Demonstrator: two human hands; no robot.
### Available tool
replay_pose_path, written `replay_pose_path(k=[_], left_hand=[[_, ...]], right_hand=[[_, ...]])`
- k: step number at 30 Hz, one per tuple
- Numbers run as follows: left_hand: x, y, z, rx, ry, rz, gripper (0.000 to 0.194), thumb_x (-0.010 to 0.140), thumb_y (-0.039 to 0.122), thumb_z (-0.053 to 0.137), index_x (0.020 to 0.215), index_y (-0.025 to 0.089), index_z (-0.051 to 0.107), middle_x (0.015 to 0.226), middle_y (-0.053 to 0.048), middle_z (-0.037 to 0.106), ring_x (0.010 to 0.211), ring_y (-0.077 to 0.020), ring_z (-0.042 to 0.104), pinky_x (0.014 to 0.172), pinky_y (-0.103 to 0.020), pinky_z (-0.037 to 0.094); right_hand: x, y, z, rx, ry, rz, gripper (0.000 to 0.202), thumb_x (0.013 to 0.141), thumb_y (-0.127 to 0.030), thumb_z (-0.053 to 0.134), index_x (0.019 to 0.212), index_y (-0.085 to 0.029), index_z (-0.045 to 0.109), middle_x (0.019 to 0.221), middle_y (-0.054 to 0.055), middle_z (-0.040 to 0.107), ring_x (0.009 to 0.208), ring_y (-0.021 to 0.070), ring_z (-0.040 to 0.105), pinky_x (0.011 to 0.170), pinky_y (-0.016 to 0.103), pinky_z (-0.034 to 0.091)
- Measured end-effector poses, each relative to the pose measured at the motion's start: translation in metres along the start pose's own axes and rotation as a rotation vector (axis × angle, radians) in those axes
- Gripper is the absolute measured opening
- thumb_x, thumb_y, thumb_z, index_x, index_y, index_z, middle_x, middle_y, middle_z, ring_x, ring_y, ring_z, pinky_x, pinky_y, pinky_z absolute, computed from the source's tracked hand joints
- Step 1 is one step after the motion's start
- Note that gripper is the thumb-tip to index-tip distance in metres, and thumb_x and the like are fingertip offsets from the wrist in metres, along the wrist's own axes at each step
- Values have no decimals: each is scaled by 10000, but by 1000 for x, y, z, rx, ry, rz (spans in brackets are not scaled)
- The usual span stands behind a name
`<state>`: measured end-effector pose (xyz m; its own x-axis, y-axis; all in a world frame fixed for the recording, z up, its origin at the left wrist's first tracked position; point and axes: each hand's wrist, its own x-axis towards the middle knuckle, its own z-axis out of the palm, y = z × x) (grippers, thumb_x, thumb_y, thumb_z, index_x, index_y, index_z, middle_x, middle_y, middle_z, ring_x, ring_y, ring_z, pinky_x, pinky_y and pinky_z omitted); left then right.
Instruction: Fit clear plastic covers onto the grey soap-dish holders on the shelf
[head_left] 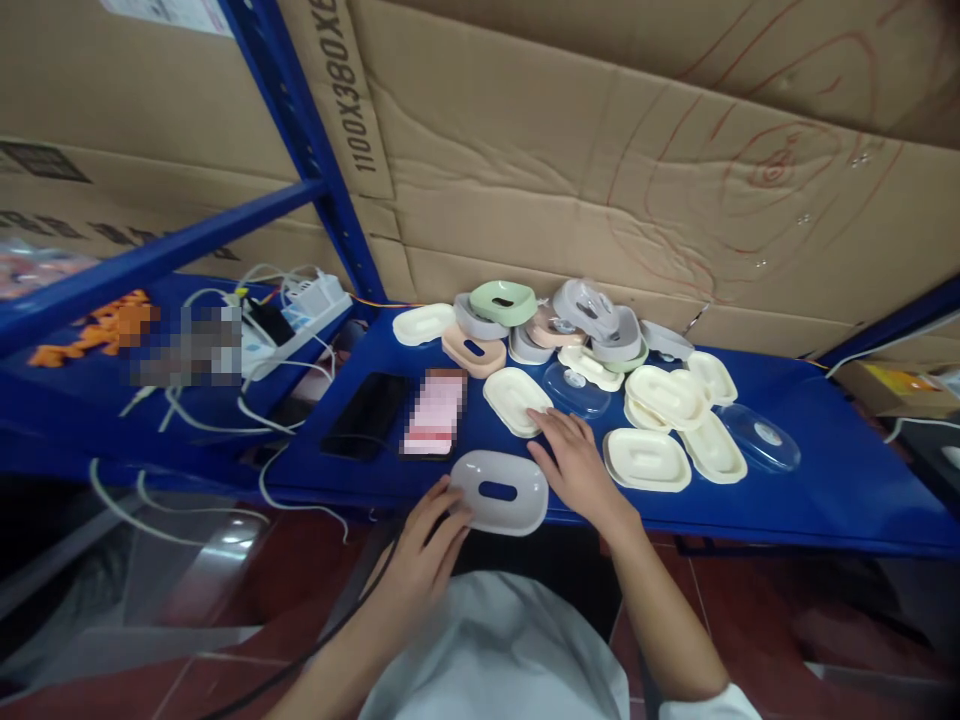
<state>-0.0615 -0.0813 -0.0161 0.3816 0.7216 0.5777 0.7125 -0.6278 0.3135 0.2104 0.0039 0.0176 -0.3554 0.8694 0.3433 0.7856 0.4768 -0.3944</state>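
Two hands are engaged: the left hand (429,540) grips a grey slotted lid (499,491) overhanging the shelf (825,470) edge; the right hand (574,462), open, apparently touches a cream tray (514,401) ahead. Released carelessly, the lid could fall.

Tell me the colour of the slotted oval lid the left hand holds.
White, or very pale grey: the oval lid, held at the shelf's front edge by the left hand, head view.
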Motion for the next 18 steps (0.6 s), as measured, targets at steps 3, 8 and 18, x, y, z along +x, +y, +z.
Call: replay_pose_path(k=[3, 8, 18], left_hand=[[4, -2, 2, -64, 62, -45, 216, 1056, 121, 581, 1238, 209, 656, 1316, -103, 695, 1390, -266, 643, 1125, -414, 605], [25, 3, 18, -140, 106, -78, 243, 1058, 106, 578, 1270, 210, 634, 1339, -107, 659, 1419, -259, 610, 1151, -429, 587], [98, -10, 49, -113, -70, 0, 230, 1079, 159, 515, 1273, 226, 618, 1368, -110, 670, 1433, -283, 603, 1209, -490, 534]], right_hand=[[-2, 10, -2, 1, 7, 13, 334, 1101, -356, 526, 1378, -233, 665, 1373, 124, 710, 1388, 304, 606, 1218, 582, 454], [-45, 10, -17, 37, -20, 30, 346, 1084, -243, 518, 1421, -229, 601, 1535, 142, 593, 1491, 291, 527, 1265, 573, 438], [-83, 12, -28, -159, 148, 88, 708, 1046, -328, 633, 1687, -344, 333, 1759, 139, 296, 1599, 384, 363, 1211, 616, 479]])
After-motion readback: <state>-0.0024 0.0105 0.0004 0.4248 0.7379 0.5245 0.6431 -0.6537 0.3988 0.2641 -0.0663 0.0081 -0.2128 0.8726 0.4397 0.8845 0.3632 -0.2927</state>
